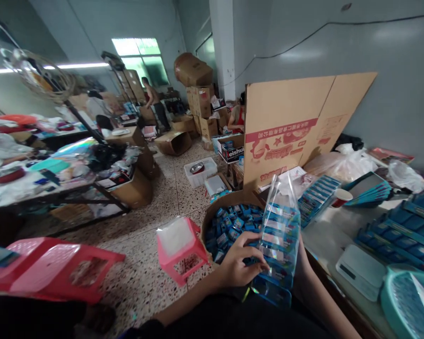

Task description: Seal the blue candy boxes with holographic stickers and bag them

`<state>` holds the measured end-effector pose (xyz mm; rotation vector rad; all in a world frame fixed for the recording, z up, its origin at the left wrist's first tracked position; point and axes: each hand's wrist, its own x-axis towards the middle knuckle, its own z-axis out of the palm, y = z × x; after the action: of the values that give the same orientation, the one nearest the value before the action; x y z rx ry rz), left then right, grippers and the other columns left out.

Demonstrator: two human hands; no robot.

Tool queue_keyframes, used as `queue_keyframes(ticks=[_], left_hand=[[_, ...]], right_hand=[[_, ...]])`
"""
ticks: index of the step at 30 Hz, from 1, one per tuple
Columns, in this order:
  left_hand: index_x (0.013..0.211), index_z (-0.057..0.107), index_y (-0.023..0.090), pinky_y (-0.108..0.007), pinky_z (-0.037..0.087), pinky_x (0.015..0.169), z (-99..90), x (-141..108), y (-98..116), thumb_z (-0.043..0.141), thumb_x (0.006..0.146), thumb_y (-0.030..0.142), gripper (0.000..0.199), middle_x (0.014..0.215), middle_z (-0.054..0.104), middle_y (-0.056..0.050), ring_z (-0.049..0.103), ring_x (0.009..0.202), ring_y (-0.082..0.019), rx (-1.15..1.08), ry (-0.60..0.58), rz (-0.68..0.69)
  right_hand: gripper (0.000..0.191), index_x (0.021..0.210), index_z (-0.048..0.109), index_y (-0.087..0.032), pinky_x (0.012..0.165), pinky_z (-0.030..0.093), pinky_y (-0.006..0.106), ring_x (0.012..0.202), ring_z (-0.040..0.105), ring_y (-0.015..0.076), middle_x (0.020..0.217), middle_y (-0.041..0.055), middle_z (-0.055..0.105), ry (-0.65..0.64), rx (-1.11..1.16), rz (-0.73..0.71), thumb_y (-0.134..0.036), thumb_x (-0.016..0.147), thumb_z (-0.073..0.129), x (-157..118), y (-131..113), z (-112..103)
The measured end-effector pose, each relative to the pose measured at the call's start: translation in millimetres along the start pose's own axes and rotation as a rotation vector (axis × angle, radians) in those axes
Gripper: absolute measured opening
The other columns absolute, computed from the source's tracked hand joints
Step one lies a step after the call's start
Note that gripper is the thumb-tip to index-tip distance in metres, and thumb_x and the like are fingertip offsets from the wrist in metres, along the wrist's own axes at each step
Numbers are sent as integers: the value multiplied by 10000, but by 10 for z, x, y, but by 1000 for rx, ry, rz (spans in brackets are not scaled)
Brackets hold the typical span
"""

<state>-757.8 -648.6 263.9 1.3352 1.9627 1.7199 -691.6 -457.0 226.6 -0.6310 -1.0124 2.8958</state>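
The left hand (238, 266) is clamped on a clear, glossy plastic bag (279, 240) stacked with flat blue packs, thumb across its front. The right hand is hidden behind the bag, so I cannot tell its grip. Just beyond, a round cardboard tub (229, 226) holds loose blue packs. Farther off, a box (233, 153) reads what looks like "eishu".

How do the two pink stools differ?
The near stool lies tipped on its side; the small stool stands upright. The near stool carries nothing; the small stool has a clear plastic bag on its seat. The near stool looks bigger, being closer to the camera. Both are pink plastic and sit on the speckled floor.
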Motion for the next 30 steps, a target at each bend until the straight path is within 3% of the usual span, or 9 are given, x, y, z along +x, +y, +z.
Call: queue_keyframes(ticks=[4,8,13,19,22,24,27,28,30], left_hand=[[801,789,208,-398,500,1072,-52,-92,33,779,853,434,233,1277,626,-162,624,1226,-288,-32,37,-38],[791,811,225,-404,511,1051,-110,-231,20,712,882,505,310,1255,668,-155,654,1186,-286,34,36,-117],[799,830,238,-387,552,983,-219,-407,-49,695,853,608,397,1304,672,-143,668,1185,-305,46,-17,-193],[892,835,288,-339,601,906,-397,-653,-34,705,899,454,211,1444,608,-96,740,1018,-248,101,-85,-202],[886,812,268,-403,579,989,-409,-717,-53,781,850,380,123,1529,530,-103,674,1201,-308,72,-51,-179],[1147,743,272,-467,561,1023,-348,-722,-102,842,795,333,371,1523,523,-152,615,1291,-340,-27,67,-212],[1552,370,332,-530,566,1005,-220,-683,-206,920,695,324,1019,1472,545,-178,623,1273,-341,-126,279,-279],[1578,322,336,-544,559,1013,-194,-659,-236,930,677,339,1087,1487,524,-179,611,1286,-348,-104,312,-295],[1542,424,299,-577,496,1091,-191,-608,-269,922,679,371,998,1527,479,-181,541,1362,-373,7,309,-326]], right_hand=[[709,1099,774,-214,982,537,583,1049,712,375,1088,133,766,-76,11,84,-829,789,607,-58,90,-19],[697,1066,794,-284,988,518,630,1103,697,407,1050,123,771,-85,-66,95,-877,763,589,-130,252,-75],[667,1073,805,-412,1066,495,539,1269,619,376,1155,53,753,-204,-76,105,-905,827,429,-196,416,-47],[710,1163,755,-312,1073,469,590,1251,628,380,1154,97,744,-219,-47,122,-885,827,501,-139,425,66],[726,1127,727,-216,1058,477,600,1193,657,369,1102,131,750,-195,-44,161,-853,814,575,-64,424,102],[691,1142,709,-193,1071,476,580,1185,662,348,1112,134,750,-189,-21,183,-806,848,586,-7,454,104],[642,1200,683,-196,1089,473,550,1211,654,319,1176,121,738,-192,48,208,-753,912,543,77,530,119],[642,1220,673,-195,1092,473,546,1220,650,314,1197,121,732,-201,70,223,-746,928,522,105,554,135],[662,1260,652,-184,1093,473,548,1233,644,312,1230,131,720,-227,97,260,-743,952,475,159,584,186]])
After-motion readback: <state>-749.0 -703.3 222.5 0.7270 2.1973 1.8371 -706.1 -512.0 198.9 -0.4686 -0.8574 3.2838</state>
